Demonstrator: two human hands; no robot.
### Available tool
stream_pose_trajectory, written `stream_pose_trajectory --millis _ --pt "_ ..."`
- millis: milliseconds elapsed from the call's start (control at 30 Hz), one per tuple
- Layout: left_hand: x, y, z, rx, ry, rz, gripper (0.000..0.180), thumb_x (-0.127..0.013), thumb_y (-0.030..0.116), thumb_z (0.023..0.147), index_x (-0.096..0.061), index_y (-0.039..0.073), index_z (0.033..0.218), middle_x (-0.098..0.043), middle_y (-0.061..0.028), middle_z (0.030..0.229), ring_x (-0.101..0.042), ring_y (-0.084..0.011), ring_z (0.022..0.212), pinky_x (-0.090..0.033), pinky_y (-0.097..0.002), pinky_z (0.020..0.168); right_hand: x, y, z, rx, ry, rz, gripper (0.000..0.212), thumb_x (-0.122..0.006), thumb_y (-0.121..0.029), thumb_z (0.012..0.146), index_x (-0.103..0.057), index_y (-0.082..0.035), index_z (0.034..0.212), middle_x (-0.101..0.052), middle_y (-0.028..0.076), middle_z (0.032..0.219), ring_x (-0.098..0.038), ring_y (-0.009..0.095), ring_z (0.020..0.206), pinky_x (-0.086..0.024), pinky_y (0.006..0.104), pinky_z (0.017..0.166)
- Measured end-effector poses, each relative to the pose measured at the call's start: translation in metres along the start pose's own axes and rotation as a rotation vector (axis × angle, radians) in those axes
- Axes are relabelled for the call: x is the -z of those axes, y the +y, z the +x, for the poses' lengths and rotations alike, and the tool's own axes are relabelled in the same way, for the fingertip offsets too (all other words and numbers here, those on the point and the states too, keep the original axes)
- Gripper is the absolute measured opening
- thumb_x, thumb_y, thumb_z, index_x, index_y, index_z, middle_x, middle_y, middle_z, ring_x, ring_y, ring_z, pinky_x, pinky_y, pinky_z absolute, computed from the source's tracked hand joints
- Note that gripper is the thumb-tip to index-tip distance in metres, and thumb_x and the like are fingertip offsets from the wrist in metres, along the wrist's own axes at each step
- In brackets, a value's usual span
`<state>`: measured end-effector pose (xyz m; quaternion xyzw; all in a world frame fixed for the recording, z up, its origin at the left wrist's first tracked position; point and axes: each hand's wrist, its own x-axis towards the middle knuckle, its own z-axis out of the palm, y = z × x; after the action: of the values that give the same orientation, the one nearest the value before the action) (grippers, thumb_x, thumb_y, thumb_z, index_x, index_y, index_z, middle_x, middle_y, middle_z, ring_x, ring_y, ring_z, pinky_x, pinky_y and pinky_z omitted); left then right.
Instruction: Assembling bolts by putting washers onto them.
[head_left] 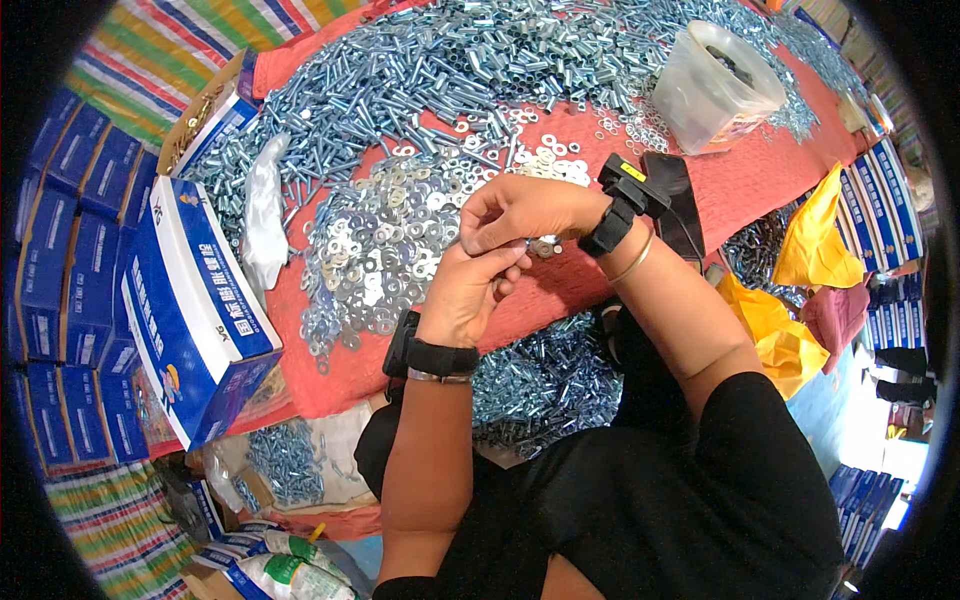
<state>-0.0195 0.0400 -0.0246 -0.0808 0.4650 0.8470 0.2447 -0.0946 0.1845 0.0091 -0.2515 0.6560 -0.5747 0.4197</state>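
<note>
My left hand [462, 292] and my right hand [532, 213] meet in a pinch above the front edge of the red-covered table. Both have closed fingers, and whatever small piece they hold is hidden between the fingertips. Just beyond and to the left of them spreads a pile of flat metal washers [375, 240]. Behind the washers lies a large heap of bluish metal bolts and sleeves [440, 85]. Some paler washers [555, 160] lie right past my right hand.
A blue-and-white carton [195, 310] stands at the left, near a crumpled clear plastic bag [265, 215]. To the right are a translucent bucket [700, 95], a dark phone-like device [675, 205] and yellow bags [810, 235]. More bolts [545, 385] lie below the table edge.
</note>
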Motion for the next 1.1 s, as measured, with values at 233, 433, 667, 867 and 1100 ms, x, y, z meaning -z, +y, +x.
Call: stream_pose_trajectory --millis 233,433,667,867,1100 --pt "-0.009 0.005 0.002 -0.045 0.004 -0.062 0.011 -0.056 0.011 0.091 -0.056 0.004 0.099 -0.059 -0.0054 0.080 -0.054 -0.0079 0.061 -0.042 -0.0159 0.048 0.008 0.004 -0.005 0.162 0.212 -0.058 0.023 -0.067 -0.023 0.080 -0.066 -0.002 0.087 -0.063 0.001 0.075 -0.056 0.007 0.069 -0.045 0.0233 0.061" --pt "-0.008 0.010 0.000 -0.088 0.088 -0.113 0.018 -0.055 0.017 0.092 -0.056 0.003 0.103 -0.058 -0.0044 0.083 -0.052 -0.0074 0.063 -0.043 -0.0167 0.051 0.082 0.050 0.007 0.172 0.789 -0.464 0.025 -0.063 -0.026 0.083 -0.066 -0.003 0.091 -0.062 0.002 0.079 -0.058 0.014 0.072 -0.045 0.0287 0.065" --pt "0.000 0.015 -0.010 -0.139 0.106 -0.180 0.024 -0.054 0.016 0.092 -0.055 0.001 0.112 -0.058 -0.0043 0.085 -0.054 -0.0086 0.069 -0.046 -0.0181 0.056 0.123 0.081 0.012 -0.127 1.095 -1.012 0.023 -0.063 -0.024 0.078 -0.068 -0.006 0.091 -0.065 0.014 0.086 -0.062 0.030 0.071 -0.047 0.0377 0.065" --pt "0.008 0.021 -0.016 -0.196 0.120 -0.236 0.023 -0.055 0.013 0.091 -0.055 -0.001 0.110 -0.058 -0.0060 0.086 -0.055 -0.0112 0.070 -0.049 -0.0198 0.059 0.122 0.079 -0.005 -0.058 0.920 -1.155 0.020 -0.064 -0.020 0.074 -0.068 -0.008 0.090 -0.065 0.015 0.087 -0.063 0.033 0.076 -0.050 0.0402 0.070" --pt "0.007 0.019 -0.016 -0.206 0.141 -0.218 0.020 -0.055 0.014 0.092 -0.056 0.000 0.105 -0.059 -0.0064 0.084 -0.055 -0.0111 0.072 -0.047 -0.0217 0.061 0.116 0.070 -0.011 -0.038 0.809 -0.900 0.023 -0.064 -0.008 0.072 -0.066 -0.005 0.095 -0.068 0.011 0.084 -0.066 0.025 0.076 -0.051 0.0338 0.069"
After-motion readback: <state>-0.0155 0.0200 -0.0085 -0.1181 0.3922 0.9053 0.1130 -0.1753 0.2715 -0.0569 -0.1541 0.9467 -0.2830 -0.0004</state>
